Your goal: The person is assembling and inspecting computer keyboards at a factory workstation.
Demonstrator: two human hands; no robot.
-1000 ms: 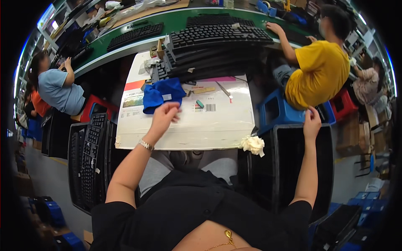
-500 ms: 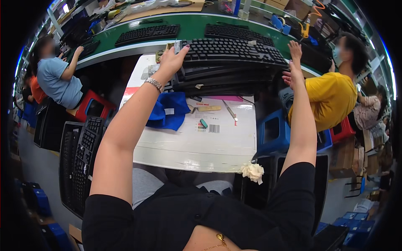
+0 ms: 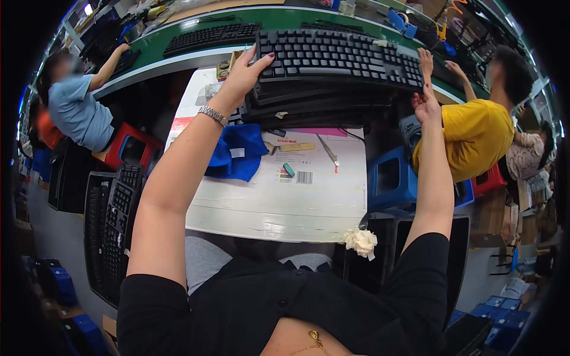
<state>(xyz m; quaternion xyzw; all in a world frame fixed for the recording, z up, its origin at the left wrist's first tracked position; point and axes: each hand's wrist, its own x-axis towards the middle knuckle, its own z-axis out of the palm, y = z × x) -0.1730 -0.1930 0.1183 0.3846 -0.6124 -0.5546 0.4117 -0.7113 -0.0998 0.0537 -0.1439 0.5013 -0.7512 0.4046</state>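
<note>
A black full-size keyboard (image 3: 341, 59) is held up in front of me, its keys facing me, with a small pale tag near its top right. My left hand (image 3: 246, 71) is closed on its left end, thumb on the front. At the lower right corner my right hand (image 3: 426, 107) supports it with curled fingers, partly hidden behind its edge. Beneath it lies a dark stack (image 3: 320, 101) of what look like more keyboards. Nearer me on the white board are a blue cloth (image 3: 240, 154), a wooden-handled brush or scraper (image 3: 297, 147), tweezers (image 3: 328, 151) and a small green piece (image 3: 288, 170).
A green workbench (image 3: 202, 26) with another keyboard (image 3: 211, 39) runs behind. A person in yellow (image 3: 469, 139) sits to the right, a hand close to the keyboard's right end; one in light blue (image 3: 80, 113) sits left. More keyboards (image 3: 110, 225) stand at my left.
The keyboard has risen off the stack, moved slightly right and tipped its keys toward me. My right hand has come onto its right end.
</note>
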